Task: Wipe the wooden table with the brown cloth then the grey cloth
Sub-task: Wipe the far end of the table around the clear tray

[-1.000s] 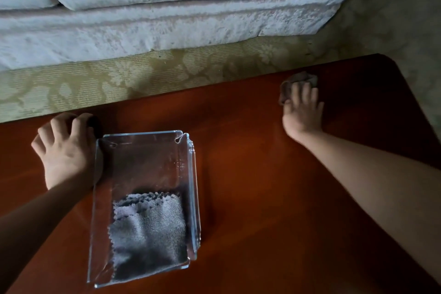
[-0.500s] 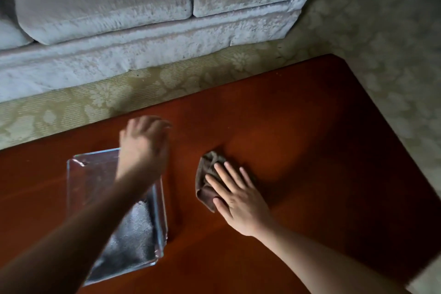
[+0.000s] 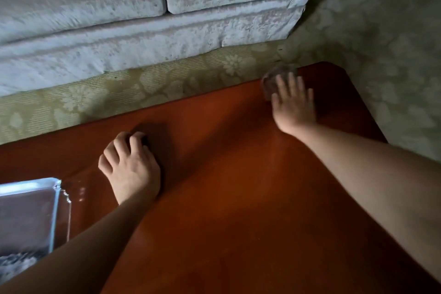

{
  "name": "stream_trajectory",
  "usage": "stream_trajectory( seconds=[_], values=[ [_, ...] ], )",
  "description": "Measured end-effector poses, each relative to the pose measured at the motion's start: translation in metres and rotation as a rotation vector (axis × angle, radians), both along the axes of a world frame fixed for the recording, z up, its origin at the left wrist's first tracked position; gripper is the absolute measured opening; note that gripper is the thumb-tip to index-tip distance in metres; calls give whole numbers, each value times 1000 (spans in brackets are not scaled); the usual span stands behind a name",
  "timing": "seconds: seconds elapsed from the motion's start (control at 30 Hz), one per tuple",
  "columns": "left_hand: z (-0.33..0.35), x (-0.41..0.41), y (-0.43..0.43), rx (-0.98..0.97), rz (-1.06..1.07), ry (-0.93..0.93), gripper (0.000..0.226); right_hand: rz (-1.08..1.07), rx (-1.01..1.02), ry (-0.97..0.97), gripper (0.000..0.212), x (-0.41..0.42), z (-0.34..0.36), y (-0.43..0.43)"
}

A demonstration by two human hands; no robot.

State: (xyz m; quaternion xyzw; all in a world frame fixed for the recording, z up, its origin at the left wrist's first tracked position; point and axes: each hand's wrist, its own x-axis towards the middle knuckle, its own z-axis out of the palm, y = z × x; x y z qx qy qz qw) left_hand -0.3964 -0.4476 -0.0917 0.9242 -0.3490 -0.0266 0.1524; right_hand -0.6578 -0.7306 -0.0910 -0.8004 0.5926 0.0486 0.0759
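The brown cloth point(image 3: 274, 77) is pressed flat under the open right hand point(image 3: 292, 105) at the surface point(image 3: 226, 198) far edge. The left hand point(image 3: 130, 164) rests loosely curled, holding nothing. Risk: the cloth could be pushed over the edge. The grey cloth point(image 3: 16, 262) lies in the clear tray point(image 3: 56, 198).

Your right hand point(image 3: 292, 105) lies on the cloth point(image 3: 274, 79) at the table's point(image 3: 238, 198) far right corner. Your left hand point(image 3: 130, 169) rests near the far edge, just right of the tray point(image 3: 56, 207) at the left edge. The sofa point(image 3: 143, 31) stands beyond the table.
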Motion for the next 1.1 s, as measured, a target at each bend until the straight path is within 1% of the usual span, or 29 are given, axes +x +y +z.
stream_trajectory(
  seconds=[0.1, 0.17, 0.2, 0.23, 0.27, 0.33, 0.4, 0.47, 0.57, 0.63, 0.73, 0.8, 0.87, 0.97, 1.03, 1.07, 1.1],
  values=[
    [-4, -5, 0, 4, 2, -41, 35, -268, 75, 5, 61, -33, 11, -44],
    [-5, -4, 1, 16, 6, -47, 36, -353, 86, 2, 62, -31, 12, -43],
    [-4, -5, 0, 17, 13, -53, 36, -341, 66, -3, 63, -22, 11, -36],
    [-4, -5, 0, 17, 19, -59, 37, -273, 27, -3, 64, -9, 10, -23],
    [-3, -5, 0, 14, 21, -62, 37, -153, -15, 1, 67, 8, 9, -4],
    [-2, -9, -1, -1, 24, -65, 38, 175, -59, 8, 66, 46, 9, 42],
    [-1, -10, -1, -9, 24, -83, 38, 485, -34, -13, 64, 80, 6, 93],
    [-1, -11, -3, -1, 41, -91, 39, 618, 35, -60, 63, 97, 8, 120],
    [-2, -16, -15, -13, 115, -54, 38, 672, 19, -66, 61, 80, 5, 95],
    [-6, -21, -20, -19, 158, -80, 32, 581, 5, -7, 63, 52, 3, 55],
    [-12, -24, -21, -28, 156, -131, 32, 212, -27, 11, 65, -13, 5, -21],
    [-14, -24, -20, -25, 153, -146, 32, -22, 37, -6, 62, -61, 12, -63],
    [-13, -23, -19, -30, 154, -157, 31, -203, 102, 4, 60, -91, 18, -79],
    [-15, -24, -19, -31, 136, -170, 31, -408, 107, -20, 60, -92, 15, -76],
    [-16, -23, -20, -32, 141, -188, 30, -454, 91, -35, 62, -73, 13, -66],
    [-16, -21, -20, -27, 147, -188, 30, -414, 88, -32, 62, -61, 13, -57],
    [-16, -21, -20, -24, 152, -183, 31, -325, 81, -24, 63, -48, 13, -46]
  ],
)
